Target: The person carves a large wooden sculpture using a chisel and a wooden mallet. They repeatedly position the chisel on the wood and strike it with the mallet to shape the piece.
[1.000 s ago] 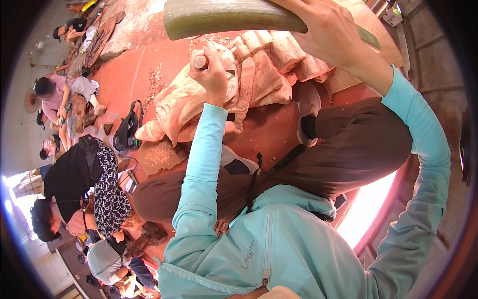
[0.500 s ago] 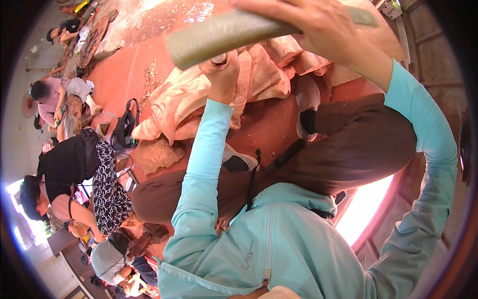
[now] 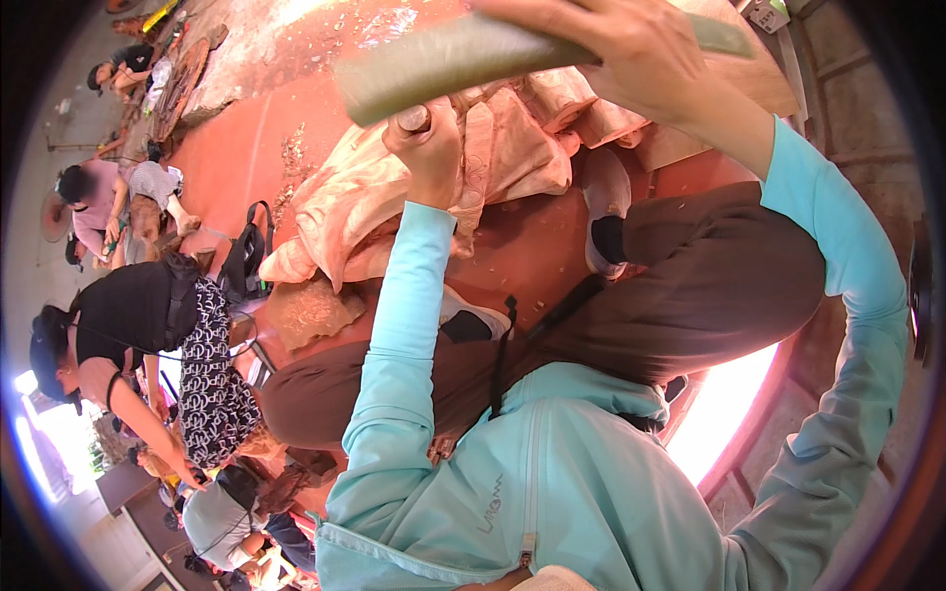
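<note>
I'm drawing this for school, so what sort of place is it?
Probably a wood-carving workshop. A large, pinkish carved wooden piece lies by the left hand, which grips a round-ended tan tool handle. Small pale chips are scattered on the smooth reddish floor.

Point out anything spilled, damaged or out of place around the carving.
Pale wood chips lie scattered on the red floor left of the carving, looking like untidy litter. Near it, a brown slab has a ragged edge, perhaps broken.
</note>
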`<act>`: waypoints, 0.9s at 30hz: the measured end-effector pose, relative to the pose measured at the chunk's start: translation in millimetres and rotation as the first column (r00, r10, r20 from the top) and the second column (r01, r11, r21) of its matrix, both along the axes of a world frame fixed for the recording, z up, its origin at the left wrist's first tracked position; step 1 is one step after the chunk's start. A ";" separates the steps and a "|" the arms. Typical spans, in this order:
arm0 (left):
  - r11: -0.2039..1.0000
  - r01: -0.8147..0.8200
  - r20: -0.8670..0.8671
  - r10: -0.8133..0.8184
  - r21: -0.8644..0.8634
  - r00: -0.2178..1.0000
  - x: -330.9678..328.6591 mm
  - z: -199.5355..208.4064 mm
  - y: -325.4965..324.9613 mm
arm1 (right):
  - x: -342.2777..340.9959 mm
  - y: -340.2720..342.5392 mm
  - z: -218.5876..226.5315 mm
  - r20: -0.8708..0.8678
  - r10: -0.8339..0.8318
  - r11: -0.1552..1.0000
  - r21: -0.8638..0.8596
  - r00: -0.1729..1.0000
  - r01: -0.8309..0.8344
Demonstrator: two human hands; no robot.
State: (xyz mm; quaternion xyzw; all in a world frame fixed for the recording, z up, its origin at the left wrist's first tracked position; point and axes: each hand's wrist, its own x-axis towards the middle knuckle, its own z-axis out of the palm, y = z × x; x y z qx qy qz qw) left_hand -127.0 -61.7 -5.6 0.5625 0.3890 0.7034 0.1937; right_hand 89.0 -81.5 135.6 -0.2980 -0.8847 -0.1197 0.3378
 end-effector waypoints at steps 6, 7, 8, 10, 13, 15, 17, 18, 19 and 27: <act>0.997 0.076 0.008 -0.075 -0.032 0.997 4.9 7.9 -4.6 | 3.2 3.9 -2.6 0.309 -0.131 0.991 0.034 0.942 0.127; 0.991 0.119 0.021 -0.117 -0.063 0.993 9.3 9.5 -9.1 | 6.6 1.5 0.5 0.311 -0.153 0.987 -0.006 0.938 0.163; 0.985 0.144 0.022 -0.143 -0.090 0.990 6.7 13.9 -14.4 | 5.7 0.9 4.2 0.301 -0.160 0.983 -0.043 0.940 0.181; 0.984 0.168 0.227 -0.152 -0.053 0.962 -0.7 26.5 -37.3 | 2.8 -6.0 6.6 0.255 -0.137 0.963 -0.194 0.957 0.190; 0.989 0.148 0.133 -0.143 -0.030 0.981 -2.4 37.5 -17.4 | 5.2 -5.9 13.0 0.094 -0.109 0.936 -0.327 0.990 0.134; 0.991 0.132 0.133 -0.126 -0.037 0.983 -9.8 34.0 -17.1 | 3.1 -7.9 14.4 0.083 -0.089 0.944 -0.311 0.993 0.110; 0.991 0.130 0.142 -0.123 -0.042 0.982 -9.0 31.0 -19.9 | 5.7 -8.7 12.7 0.058 -0.029 0.968 -0.245 0.998 0.042; 0.990 0.132 0.145 -0.125 -0.040 0.982 -7.0 30.5 -21.0 | 6.3 -10.9 12.6 0.086 -0.031 0.973 -0.226 0.996 0.049; 0.991 0.129 0.145 -0.122 -0.038 0.982 -5.7 30.1 -21.0 | 6.1 -11.1 11.4 0.110 -0.029 0.977 -0.207 0.994 0.051; 0.986 0.166 0.140 -0.164 -0.005 0.976 1.0 16.4 -21.7 | 3.4 -4.3 3.1 0.038 0.052 0.988 -0.150 0.998 -0.046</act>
